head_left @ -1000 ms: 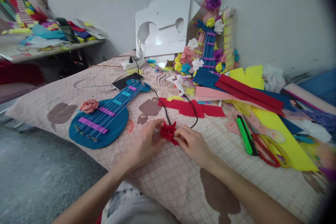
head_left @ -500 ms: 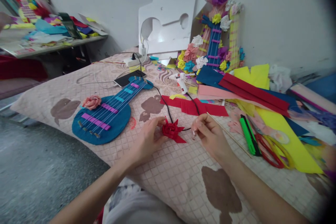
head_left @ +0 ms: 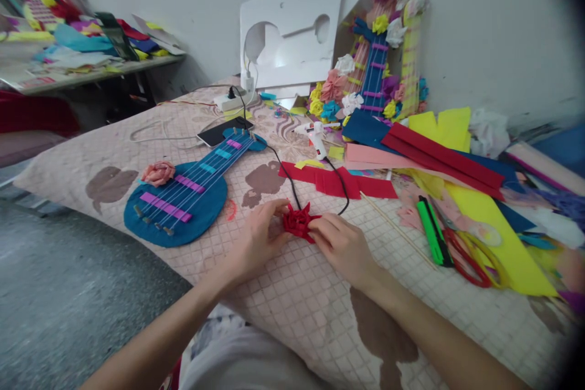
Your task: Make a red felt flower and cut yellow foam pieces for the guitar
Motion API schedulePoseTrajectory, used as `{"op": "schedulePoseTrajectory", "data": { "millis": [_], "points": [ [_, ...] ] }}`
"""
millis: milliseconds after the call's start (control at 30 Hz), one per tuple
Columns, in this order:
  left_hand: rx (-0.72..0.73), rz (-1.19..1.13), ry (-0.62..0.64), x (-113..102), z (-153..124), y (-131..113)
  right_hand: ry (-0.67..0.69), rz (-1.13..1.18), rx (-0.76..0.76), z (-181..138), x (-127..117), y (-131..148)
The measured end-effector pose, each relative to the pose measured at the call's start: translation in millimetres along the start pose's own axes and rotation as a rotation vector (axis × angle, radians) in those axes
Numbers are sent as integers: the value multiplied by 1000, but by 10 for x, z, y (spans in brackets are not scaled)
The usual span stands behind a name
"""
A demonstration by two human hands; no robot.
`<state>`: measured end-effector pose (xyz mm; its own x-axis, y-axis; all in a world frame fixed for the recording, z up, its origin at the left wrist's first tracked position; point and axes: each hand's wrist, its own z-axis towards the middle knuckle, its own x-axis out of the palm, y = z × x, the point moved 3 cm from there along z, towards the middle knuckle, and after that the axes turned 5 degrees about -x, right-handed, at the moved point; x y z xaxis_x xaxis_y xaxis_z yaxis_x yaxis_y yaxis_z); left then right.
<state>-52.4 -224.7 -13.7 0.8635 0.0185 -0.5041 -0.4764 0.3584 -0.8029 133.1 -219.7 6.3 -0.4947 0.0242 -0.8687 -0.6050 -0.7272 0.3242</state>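
Note:
A red crepe-paper flower [head_left: 298, 222] with pointed petals is held between my two hands just above the patterned tablecloth. My left hand [head_left: 262, 233] grips its left side, thumb and fingers curled around the edge. From the right, the fingertips of my right hand [head_left: 340, 244] pinch a petal. To the left lies a blue toy guitar [head_left: 196, 219] with purple and light-blue strips, strings and a pink paper rose [head_left: 158, 173] on its body. Behind the flower are red paper strips [head_left: 338, 183] and a white glue gun [head_left: 315, 139] with a black cord.
On the right lie a thin stick [head_left: 397, 230], a green cutter knife [head_left: 433, 231], scissors [head_left: 470, 262] and coloured paper sheets [head_left: 445, 158]. A phone [head_left: 219, 132] and power strip [head_left: 231, 99] are further back. White cut-out board [head_left: 292, 30] and flower-decked guitars [head_left: 377, 73] lean against the wall.
My right hand has moved left and now pinches the flower's right-hand petal, from which it was apart. My left hand stays on the flower.

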Motion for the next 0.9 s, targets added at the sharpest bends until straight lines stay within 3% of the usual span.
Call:
{"op": "schedulePoseTrajectory", "data": {
  "millis": [167, 367, 433, 533, 633, 733, 900],
  "points": [
    [6, -1, -13, -5, 2, -16, -63, 254, 79, 23, -85, 33],
    [-5, 24, -7, -15, 11, -38, -141, 1119, 296, 47, -85, -40],
    [-4, 18, -1, -14, 8, -29, -185, 1246, 346, 44, -90, -75],
    [-1, 1, 1, -6, 2, -10, -228, 1073, 393, 21, -152, -113],
    [4, 0, -4, 0, -3, -6, -142, 569, 387, -21, -227, -102],
    [-5, 5, -2, -2, -7, -10, -43, 164, 247, -67, -262, -52],
    [-10, 9, -8, -6, -12, -7, 98, -86, 146, -155, -289, -60]
  ]
}}
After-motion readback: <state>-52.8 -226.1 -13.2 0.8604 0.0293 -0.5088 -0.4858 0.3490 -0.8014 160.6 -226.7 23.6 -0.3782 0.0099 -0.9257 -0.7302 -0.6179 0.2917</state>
